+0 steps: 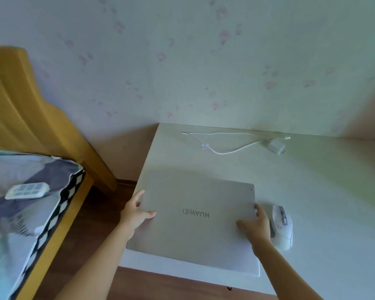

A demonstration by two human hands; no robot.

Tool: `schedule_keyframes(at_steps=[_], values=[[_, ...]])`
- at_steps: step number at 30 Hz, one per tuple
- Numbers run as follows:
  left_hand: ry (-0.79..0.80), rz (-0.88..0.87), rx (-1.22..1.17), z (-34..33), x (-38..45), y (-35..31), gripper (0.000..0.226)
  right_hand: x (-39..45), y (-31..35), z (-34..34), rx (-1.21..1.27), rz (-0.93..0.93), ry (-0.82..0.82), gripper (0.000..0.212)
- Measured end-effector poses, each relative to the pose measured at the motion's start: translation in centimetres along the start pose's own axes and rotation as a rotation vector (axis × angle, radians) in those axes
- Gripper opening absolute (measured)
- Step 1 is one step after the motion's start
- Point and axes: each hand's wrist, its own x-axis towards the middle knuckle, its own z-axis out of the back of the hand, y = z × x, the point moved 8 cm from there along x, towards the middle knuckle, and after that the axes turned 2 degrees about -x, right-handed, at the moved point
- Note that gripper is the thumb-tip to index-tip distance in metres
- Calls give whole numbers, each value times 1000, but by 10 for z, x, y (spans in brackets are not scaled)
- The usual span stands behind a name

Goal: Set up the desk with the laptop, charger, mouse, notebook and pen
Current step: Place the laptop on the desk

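Observation:
A closed silver laptop (193,215) lies on the white desk (323,191) near its front left corner, logo facing away from me. My left hand (136,213) grips its left edge, thumb on the lid. My right hand (256,226) grips the laptop's right edge, fingers spread on top. A white mouse (283,228) sits just right of the laptop, close to my right hand. A white charger (275,146) with its loose cable (223,146) lies at the back of the desk. No notebook or pen is in view.
A bed with a patterned blue cover (30,202) and a yellow wooden headboard (15,105) stands left of the desk. A white remote (27,190) lies on the bed. Wooden floor (91,224) shows between bed and desk. A flowered wall (204,61) rises behind.

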Motion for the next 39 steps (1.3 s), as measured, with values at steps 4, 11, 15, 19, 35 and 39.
schedule_keyframes(at_steps=[4,11,15,19,35,39], values=[[36,-33,5,7,12,18,85,1,-19,-26,-91,-38,-27,85],[56,-98,-21,8,14,34,82,18,-55,-35,-214,-50,-108,93],[14,-216,196,12,13,28,79,10,-40,-35,-299,-37,-161,89],[-96,-458,565,9,4,-2,58,-4,-19,-32,-504,33,-200,82],[184,-850,1097,-168,9,-107,69,26,45,-43,-1028,480,-47,70],[133,-865,1052,-220,36,-173,70,114,86,3,-917,375,-97,72]])
